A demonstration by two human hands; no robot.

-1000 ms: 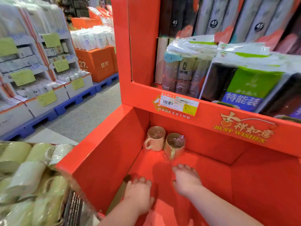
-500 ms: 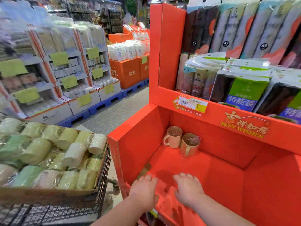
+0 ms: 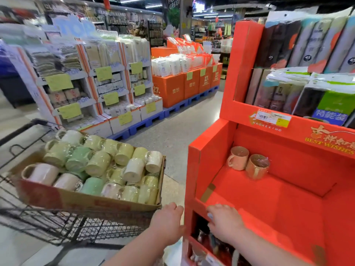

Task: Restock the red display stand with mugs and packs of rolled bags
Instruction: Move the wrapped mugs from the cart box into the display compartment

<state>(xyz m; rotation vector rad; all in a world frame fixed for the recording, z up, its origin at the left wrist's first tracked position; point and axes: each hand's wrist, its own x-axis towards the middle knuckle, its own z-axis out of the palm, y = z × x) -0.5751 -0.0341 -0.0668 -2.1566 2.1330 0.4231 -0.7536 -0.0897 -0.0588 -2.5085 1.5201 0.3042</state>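
The red display stand (image 3: 269, 204) fills the right. Its middle shelf holds two wrapped mugs, a pink mug (image 3: 238, 158) and a tan mug (image 3: 257, 166), at the back left. Packs of rolled bags (image 3: 326, 100) crowd the shelf above. A cardboard box (image 3: 76, 200) full of several green, yellow and white wrapped mugs (image 3: 98, 163) sits on a wire cart at the left. My left hand (image 3: 169, 221) hangs empty, fingers loosely curled, between the box and the stand's left edge. My right hand (image 3: 224, 221) rests at the shelf's front lip, holding nothing.
The wire cart (image 3: 63, 225) stands close against the stand's left side. Across the grey aisle floor (image 3: 178, 127) are white shelf displays (image 3: 99, 87) and orange boxes (image 3: 172, 87) on blue pallets. A lower shelf of the stand holds dark items (image 3: 211, 244).
Both hands have drawn back out of the middle shelf toward its front edge, the left one now outside the stand. My view has swung left, showing the cart and box of mugs.
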